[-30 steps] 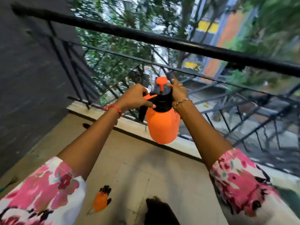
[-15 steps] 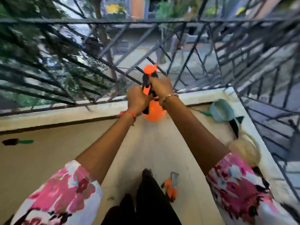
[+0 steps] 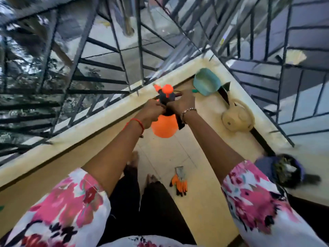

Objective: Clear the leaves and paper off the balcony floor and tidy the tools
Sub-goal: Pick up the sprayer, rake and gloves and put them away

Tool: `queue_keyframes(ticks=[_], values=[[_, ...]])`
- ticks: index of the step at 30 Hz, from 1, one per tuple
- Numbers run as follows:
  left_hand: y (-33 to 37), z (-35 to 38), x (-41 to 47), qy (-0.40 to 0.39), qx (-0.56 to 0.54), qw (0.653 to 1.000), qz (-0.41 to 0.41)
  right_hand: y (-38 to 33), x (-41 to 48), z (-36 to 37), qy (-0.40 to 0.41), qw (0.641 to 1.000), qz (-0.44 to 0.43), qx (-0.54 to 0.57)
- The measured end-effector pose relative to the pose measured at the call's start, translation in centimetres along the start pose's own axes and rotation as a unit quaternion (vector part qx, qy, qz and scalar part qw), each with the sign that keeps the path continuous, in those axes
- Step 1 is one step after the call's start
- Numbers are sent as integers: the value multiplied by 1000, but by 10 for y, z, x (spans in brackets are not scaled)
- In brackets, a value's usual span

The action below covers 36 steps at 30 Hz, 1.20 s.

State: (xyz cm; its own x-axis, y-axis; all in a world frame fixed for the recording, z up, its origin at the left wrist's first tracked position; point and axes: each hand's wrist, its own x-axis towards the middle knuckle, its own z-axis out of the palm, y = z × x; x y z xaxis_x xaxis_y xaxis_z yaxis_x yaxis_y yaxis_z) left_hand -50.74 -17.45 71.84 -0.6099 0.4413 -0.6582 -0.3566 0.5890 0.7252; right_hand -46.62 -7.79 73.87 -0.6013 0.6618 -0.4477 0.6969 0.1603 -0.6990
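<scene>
Orange work glove (image 3: 179,182) lay flat on the balcony floor (image 3: 204,211), at 6 o'clock from the sprayer. Dark tub (image 3: 284,170) with leaf litter sat at 3 o'clock from the glove, blurred. Left hand (image 3: 151,113) and right hand (image 3: 181,104) both curled tight round the black head of the orange pressure sprayer (image 3: 164,127), one on each side. Beige watering can (image 3: 236,118) stood at 3 o'clock from the sprayer, teal scoop (image 3: 206,84) at 1 o'clock in the corner, by the railing (image 3: 140,50).
</scene>
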Motion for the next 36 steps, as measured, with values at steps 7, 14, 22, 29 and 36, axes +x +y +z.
queue_keyframes(ticks=[7, 14, 22, 29, 36], values=[[40, 21, 79, 42, -133, 988, -62, 34, 51, -18, 42, 995, 64, 64], [59, 71, 143, -109, -104, 987, -49, 84, 82, -47, 64, 991, 88, 80], [61, 185, 194, -117, -118, 982, -87, 182, 141, -107, 74, 993, 90, 34], [37, 333, 253, -30, -133, 981, -135, 302, 209, -169, -16, 995, 84, 51], [-6, 434, 339, 10, -133, 982, -134, 425, 299, -180, -36, 998, 60, 1]])
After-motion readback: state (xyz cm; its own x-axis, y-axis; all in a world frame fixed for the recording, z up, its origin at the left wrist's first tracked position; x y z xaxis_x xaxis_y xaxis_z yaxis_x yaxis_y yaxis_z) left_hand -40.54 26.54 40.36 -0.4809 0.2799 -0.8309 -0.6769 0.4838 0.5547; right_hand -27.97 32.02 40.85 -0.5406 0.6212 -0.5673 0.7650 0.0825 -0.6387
